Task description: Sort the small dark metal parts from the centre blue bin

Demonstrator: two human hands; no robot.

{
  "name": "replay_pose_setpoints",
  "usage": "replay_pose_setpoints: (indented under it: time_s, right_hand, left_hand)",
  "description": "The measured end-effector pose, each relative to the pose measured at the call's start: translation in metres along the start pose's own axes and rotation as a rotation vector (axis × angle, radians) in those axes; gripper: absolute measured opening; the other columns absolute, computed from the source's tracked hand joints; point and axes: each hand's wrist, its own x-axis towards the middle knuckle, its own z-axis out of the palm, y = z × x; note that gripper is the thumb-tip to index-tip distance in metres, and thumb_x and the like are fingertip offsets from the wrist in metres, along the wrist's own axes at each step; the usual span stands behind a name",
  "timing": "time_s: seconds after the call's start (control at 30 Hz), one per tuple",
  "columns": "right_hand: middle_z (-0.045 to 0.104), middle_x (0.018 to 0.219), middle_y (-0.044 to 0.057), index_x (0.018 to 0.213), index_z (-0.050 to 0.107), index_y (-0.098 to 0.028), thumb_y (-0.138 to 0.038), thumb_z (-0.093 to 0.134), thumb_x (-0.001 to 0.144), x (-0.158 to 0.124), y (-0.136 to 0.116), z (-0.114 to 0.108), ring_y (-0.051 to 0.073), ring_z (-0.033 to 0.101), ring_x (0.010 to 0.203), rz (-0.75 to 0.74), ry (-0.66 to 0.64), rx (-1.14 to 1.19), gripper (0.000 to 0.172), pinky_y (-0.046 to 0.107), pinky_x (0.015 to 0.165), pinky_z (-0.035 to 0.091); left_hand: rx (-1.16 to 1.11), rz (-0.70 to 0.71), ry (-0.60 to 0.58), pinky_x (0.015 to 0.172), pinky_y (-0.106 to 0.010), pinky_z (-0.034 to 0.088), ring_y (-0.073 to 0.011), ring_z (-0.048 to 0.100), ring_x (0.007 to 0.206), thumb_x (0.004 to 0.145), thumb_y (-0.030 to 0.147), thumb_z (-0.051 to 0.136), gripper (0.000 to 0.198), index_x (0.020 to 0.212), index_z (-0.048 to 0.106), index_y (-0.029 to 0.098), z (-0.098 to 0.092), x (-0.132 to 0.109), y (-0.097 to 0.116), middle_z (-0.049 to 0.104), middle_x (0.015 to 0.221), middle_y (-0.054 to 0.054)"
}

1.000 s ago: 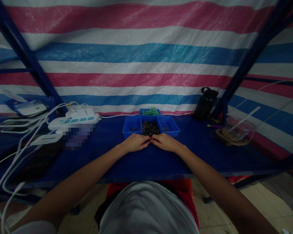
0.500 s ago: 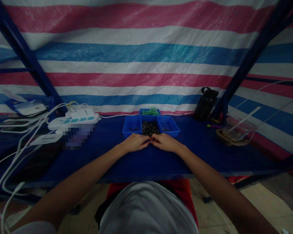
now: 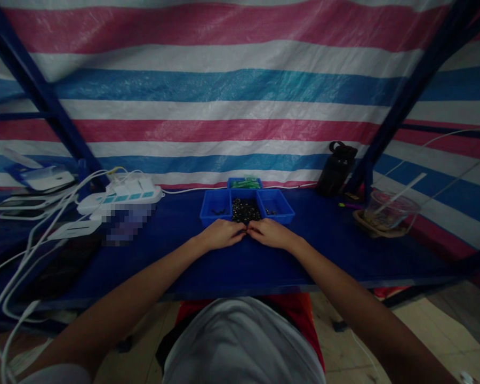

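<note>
My left hand and my right hand meet fingertip to fingertip at the near edge of the middle blue bin. Both are closed in a pinch; whatever lies between the fingers is too small to make out. Many small black and shiny parts fill that bin. The left blue bin holds a few thin dark pieces. In the right blue bin lie a few small shiny parts. Green pieces sit in a smaller blue bin behind.
A white power strip with cables and several phones occupies the left of the blue table. At the right stand a black bottle and a clear plastic bowl. Striped sheeting hangs behind.
Both hands stay together at the same spot by the middle bin, with hardly any finger movement. The view has shifted very slightly.
</note>
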Motion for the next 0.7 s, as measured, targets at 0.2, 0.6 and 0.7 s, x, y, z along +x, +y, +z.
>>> replay_pose_setpoints:
  time_s: [0.2,0.6,0.7]
  right_hand:
    - [0.067,0.081,0.005,0.091,0.061,-0.016,-0.027,0.041,0.094,-0.0001,-0.0002,-0.0003,0.014,0.059,0.071,-0.025,-0.005,0.003,0.023,0.023,0.064,0.034]
    - [0.065,0.078,0.003,0.093,0.057,-0.016,-0.028,0.050,0.090,-0.0022,-0.0005,-0.0001,0.013,0.058,0.067,0.006,0.013,0.058,0.015,0.022,0.060,0.031]
    - [0.065,0.079,0.003,0.094,0.057,-0.016,-0.028,0.051,0.089,-0.0020,0.0002,-0.0001,0.013,0.058,0.068,0.003,0.016,0.059,0.014,0.023,0.060,0.031]
  left_hand:
    - [-0.010,-0.011,0.003,0.057,-0.020,0.040,-0.0128,0.062,0.066,0.093,0.034,0.041,0.022,0.095,0.057,0.019,0.0008,0.0001,-0.0011,0.065,0.076,-0.001]
    - [-0.039,-0.005,-0.018,0.058,-0.020,0.040,-0.0130,0.063,0.069,0.093,0.033,0.042,0.021,0.099,0.057,0.020,-0.0021,0.0002,0.0000,0.066,0.078,-0.001]
    - [-0.037,-0.006,-0.010,0.059,-0.020,0.040,-0.0130,0.063,0.069,0.093,0.033,0.042,0.021,0.099,0.057,0.020,-0.0010,0.0000,-0.0007,0.066,0.079,-0.001]
